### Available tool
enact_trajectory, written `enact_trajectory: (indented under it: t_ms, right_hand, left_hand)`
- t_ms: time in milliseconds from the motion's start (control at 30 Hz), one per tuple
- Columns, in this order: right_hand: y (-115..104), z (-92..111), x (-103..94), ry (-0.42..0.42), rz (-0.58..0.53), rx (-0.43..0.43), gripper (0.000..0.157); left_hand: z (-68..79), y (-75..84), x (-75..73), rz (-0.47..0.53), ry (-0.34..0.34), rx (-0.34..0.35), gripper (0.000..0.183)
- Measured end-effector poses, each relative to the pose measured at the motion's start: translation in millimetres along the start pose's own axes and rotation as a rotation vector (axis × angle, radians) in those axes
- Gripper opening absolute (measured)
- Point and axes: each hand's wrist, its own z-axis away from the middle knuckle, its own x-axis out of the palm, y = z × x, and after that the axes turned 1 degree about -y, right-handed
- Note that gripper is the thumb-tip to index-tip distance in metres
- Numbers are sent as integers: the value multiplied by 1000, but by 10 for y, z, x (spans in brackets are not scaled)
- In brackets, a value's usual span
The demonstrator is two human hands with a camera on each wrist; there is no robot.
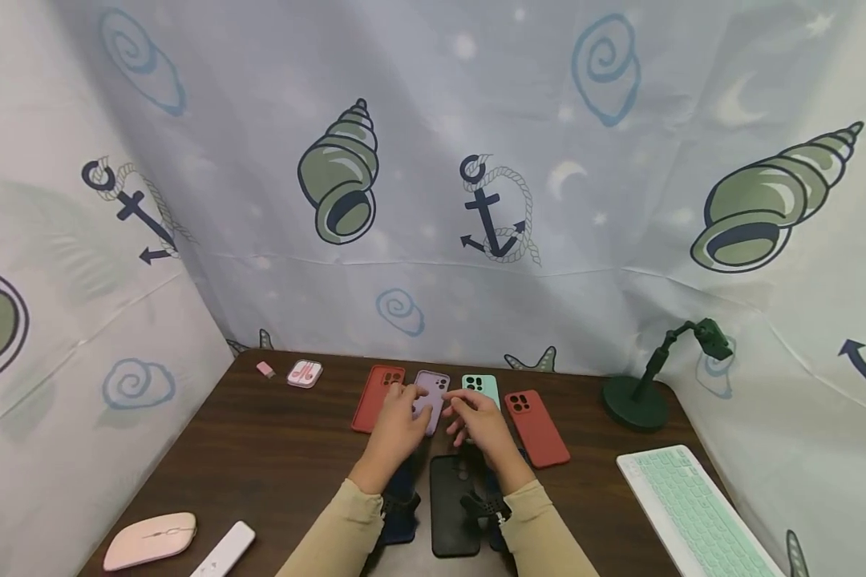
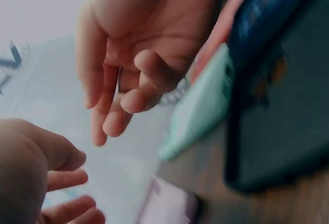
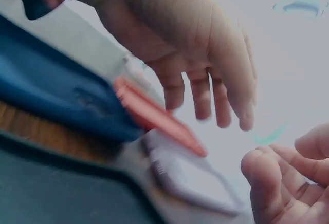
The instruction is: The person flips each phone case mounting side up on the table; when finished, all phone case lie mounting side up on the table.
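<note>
Holds left hand (image 1: 398, 423) and right hand (image 1: 485, 423) raised with loosely bent, released fingers (image 2: 116, 123) near lilac phone case (image 1: 435, 386) with camera cutouts.

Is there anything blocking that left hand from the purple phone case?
Nothing visible. In the head view, the left hand hangs partly over the purple case; the red case lies to the left, the mint case to the right.

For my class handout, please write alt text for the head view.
A person's left hand and right hand hover, seemingly empty, near a red phone case, purple case, mint case and second red case on a dark table. A black case lies nearer the viewer, with a mouse at left and a green lamp and keyboard at right.
</note>
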Motion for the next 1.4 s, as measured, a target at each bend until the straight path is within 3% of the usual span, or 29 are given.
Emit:
enact_trajectory:
  t_ms: [167,333,400,567,800,900,1133,1400]
  right_hand:
    - [-209,82,-203,74,66,43,28]
    - [-277,143,-435,138,292,72,34]
    - [-286,156,-527,155,365,79,36]
    - [-255,198,-680,193,376,136,35]
    - [-193,217,-764,185,414,199,37]
    - [-146,204,-766,184,429,213,38]
    - [9,137,-778,148,503,224,39]
    - [56,124,-757,142,520,220,36]
  left_hand:
    - [42,282,-61,165,-97,25,29]
    - [80,464,19,219,-188,39,33]
    - [44,526,78,224,-176,53,34]
    - [-81,614,270,259,-110,55,34]
    - [-81,589,557,448,-65,-75,39]
    - [-48,536,685,486,-60,-88,42]
    - [-9,389,895,453,-70,-51,45]
    - [-15,343,909,410,-97,-62,43]
